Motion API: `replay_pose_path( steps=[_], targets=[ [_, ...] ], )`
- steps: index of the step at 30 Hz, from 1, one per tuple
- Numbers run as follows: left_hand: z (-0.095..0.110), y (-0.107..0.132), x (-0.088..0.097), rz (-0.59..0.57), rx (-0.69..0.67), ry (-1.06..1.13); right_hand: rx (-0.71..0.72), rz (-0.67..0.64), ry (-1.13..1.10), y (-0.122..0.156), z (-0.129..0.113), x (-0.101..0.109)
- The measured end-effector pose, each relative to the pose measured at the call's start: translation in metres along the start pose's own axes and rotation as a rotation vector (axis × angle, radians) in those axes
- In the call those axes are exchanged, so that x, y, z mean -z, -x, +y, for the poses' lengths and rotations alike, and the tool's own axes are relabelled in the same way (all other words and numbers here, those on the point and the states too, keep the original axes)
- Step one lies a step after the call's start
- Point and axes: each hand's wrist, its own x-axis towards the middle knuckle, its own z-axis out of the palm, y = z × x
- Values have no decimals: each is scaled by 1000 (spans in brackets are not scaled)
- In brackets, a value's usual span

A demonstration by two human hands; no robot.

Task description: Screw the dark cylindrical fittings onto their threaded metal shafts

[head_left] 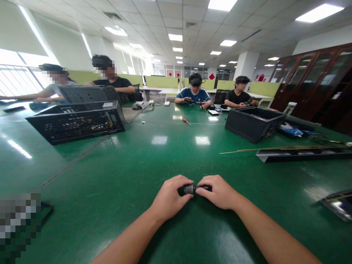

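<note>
A small dark cylindrical part [192, 189] with a grey metal collar lies between my two hands, just above the green table [154, 161]. My left hand [170, 198] is closed around its left end, fingers curled over the collar. My right hand [218, 191] is closed around its right end, pinching the thin dark shaft. The two hands nearly touch. Most of the part is hidden by my fingers.
An open black computer case [79, 123] lies at the left, another black case [254, 123] at the right. A long black panel [302, 154] with thin rods lies right of centre. A red-handled screwdriver [187, 121] lies mid-table. Several people sit at the far side.
</note>
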Motion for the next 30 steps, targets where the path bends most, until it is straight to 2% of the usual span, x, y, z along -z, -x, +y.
replay_pose_path(
  steps=[30],
  targets=[
    [-1,0,1,2,5,-16,3,9,23,2,2,1]
  ],
)
